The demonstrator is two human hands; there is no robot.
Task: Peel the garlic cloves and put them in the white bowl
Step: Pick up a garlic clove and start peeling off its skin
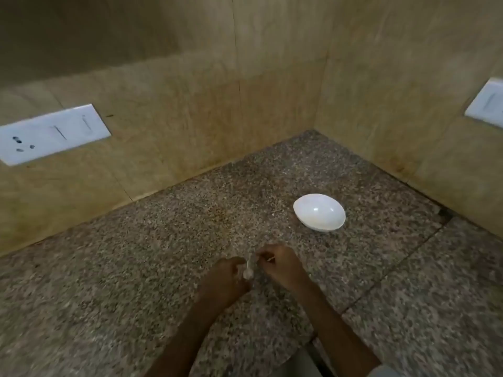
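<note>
Both my hands meet low in the middle of the granite counter. My left hand (224, 278) grips a small pale garlic clove (248, 270) with curled fingers. My right hand (280, 265) pinches a strip of its papery skin, close against the clove. The frame is blurred, so finer detail of the clove is unclear. The white bowl (319, 212) stands on the counter beyond and to the right of my hands, and looks empty.
The speckled granite counter (136, 268) runs into a corner of beige tiled walls. A white socket plate (51, 133) is on the left wall and another white plate (487, 104) on the right wall. A joint in the stone (394, 273) crosses at the right.
</note>
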